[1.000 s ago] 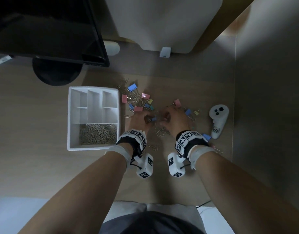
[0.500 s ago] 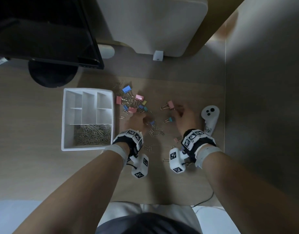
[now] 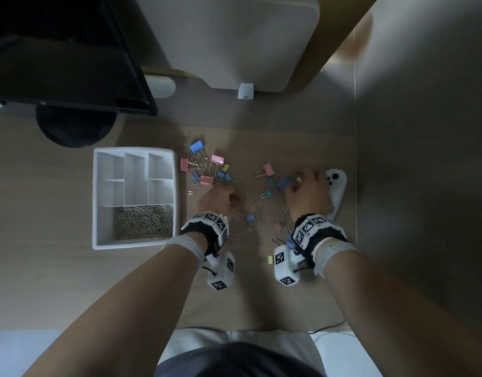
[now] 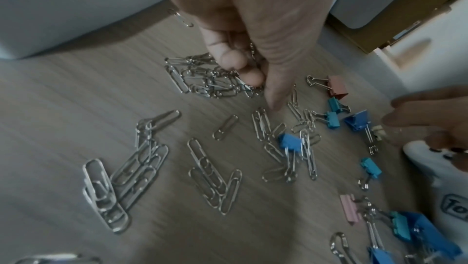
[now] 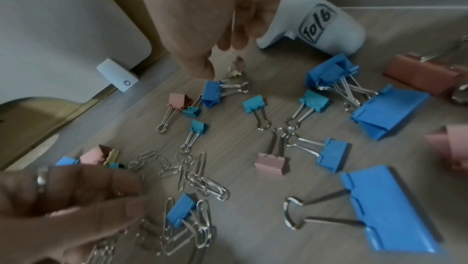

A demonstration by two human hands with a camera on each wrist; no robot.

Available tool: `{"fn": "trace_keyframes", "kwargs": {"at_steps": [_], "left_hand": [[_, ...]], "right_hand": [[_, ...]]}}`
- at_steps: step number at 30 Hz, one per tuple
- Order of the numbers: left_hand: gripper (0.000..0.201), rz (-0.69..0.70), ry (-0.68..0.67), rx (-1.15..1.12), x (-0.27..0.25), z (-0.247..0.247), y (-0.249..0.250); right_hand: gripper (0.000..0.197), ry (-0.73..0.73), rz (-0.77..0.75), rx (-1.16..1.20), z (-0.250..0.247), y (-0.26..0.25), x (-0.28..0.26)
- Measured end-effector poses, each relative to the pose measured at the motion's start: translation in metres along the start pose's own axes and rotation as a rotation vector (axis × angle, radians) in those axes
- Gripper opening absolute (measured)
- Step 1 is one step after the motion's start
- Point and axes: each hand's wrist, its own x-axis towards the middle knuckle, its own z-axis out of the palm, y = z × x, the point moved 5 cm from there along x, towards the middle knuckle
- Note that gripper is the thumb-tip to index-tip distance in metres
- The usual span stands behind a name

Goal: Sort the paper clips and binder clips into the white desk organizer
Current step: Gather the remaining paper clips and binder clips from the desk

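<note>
A wood-grain desk top (image 3: pixel 57 268) carries everything, with a black flat monitor (image 3: pixel 66 55) on its round base at the far left. Beside the monitor's base stands the white plastic desk organizer (image 3: pixel 135 152), split into several compartments; only the wide near compartment is filled — a heap of silver wire paper clips (image 3: pixel 143 221) lies in it, and the smaller far cells look bare. At the right edge of the desk lies a white handheld controller (image 3: pixel 339 180), partly under the right hand (image 3: pixel 308 194). That hand's fingers are curled down among small binder clips in blue, teal and pink (image 3: pixel 282 183); the wrist view shows thumb and fingertips close together, but whether they pinch a clip cannot be told. The left hand (image 3: pixel 221 200), just right of the organizer, has its fingers bunched round a cluster of loose silver paper clips (image 4: pixel 210 80) on the desk — some sit inside the curled fingers. More coloured binder clips (image 3: pixel 204 164) lie in a pile next to the organizer's far right corner.
</note>
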Motion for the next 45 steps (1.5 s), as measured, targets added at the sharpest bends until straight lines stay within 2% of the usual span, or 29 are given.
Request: {"fn": "trace_keyframes", "kwargs": {"at_steps": [2,5,7,10,12,15,18,22,26,30,32,35,37,41,45], "left_hand": [[0.02,-0.019,0.047,-0.003,0.0,-0.002,-0.002],[0.018,-0.045,0.09,-0.033,-0.005,-0.005,-0.004],[0.013,-0.062,0.128,-0.105,-0.012,-0.007,-0.009],[0.01,-0.092,0.169,-0.167,-0.023,-0.01,-0.025],[0.012,-0.105,0.186,-0.165,-0.026,-0.011,-0.036],[0.015,-0.112,0.237,-0.167,-0.032,-0.017,-0.045],[0.021,-0.135,0.297,-0.176,-0.037,-0.025,-0.047],[0.028,-0.146,0.306,-0.189,-0.031,-0.032,-0.044],[0.027,-0.16,0.274,-0.186,-0.013,-0.039,-0.041],[0.025,-0.165,0.284,-0.085,0.005,-0.04,-0.043],[0.023,-0.155,0.282,-0.048,0.012,-0.042,-0.045],[0.019,-0.144,0.272,-0.005,0.018,-0.043,-0.049],[0.019,-0.134,0.282,-0.022,0.018,-0.043,-0.053],[0.032,-0.115,0.3,-0.083,0.014,-0.044,-0.055],[0.024,-0.082,0.285,-0.243,0.003,-0.051,-0.055]], "right_hand": [[0.022,-0.054,-0.1,-0.019,0.004,-0.01,-0.005],[0.019,-0.43,-0.21,0.074,0.03,-0.03,-0.022],[0.029,-0.509,-0.233,0.014,0.041,-0.036,-0.034],[0.038,-0.488,-0.294,-0.235,0.05,-0.042,-0.048],[0.034,-0.437,-0.301,-0.271,0.052,-0.043,-0.052],[0.023,-0.427,-0.294,-0.218,0.053,-0.044,-0.057],[0.019,-0.422,-0.249,-0.033,0.052,-0.046,-0.059],[0.017,-0.402,-0.254,0.167,0.045,-0.055,-0.043],[0.024,-0.45,-0.297,0.095,0.047,-0.062,-0.022],[0.02,-0.472,-0.257,0.09,0.051,-0.063,-0.02],[0.027,-0.584,-0.308,0.117,0.058,-0.064,-0.024],[0.032,-0.744,-0.428,0.007,0.066,-0.069,-0.035],[0.024,-0.74,-0.447,-0.032,0.069,-0.07,-0.038],[0.017,-0.704,-0.441,-0.008,0.069,-0.075,-0.043],[0.019,-0.7,-0.372,0.125,0.055,-0.079,-0.039]]}}
